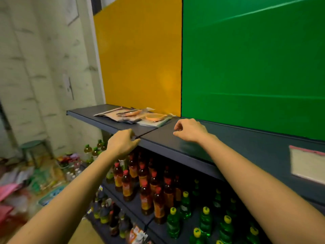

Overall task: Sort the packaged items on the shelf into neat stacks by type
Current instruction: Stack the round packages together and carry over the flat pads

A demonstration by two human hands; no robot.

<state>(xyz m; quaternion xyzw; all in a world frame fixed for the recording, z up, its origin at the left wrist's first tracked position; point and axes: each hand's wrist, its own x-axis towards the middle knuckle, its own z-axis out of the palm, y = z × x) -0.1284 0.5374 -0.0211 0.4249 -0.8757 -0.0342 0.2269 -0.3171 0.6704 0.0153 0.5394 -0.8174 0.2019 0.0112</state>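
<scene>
A loose pile of flat packaged items (133, 115) lies on the dark shelf (228, 147) against the yellow back panel; some packs show round orange contents. Another flat pack with a pink strip (306, 163) lies on the shelf at the far right. My left hand (121, 142) hovers at the shelf's front edge below the pile, fingers curled, holding nothing. My right hand (189, 130) is over the bare shelf just right of the pile, fingers loosely curled and empty.
Below the shelf stand several red-capped bottles (146, 184) and green bottles with yellow caps (205, 221). Behind the shelf are a yellow panel (140, 55) and a green panel (253, 67). Cluttered bags and a stool (33, 147) sit on the floor at left.
</scene>
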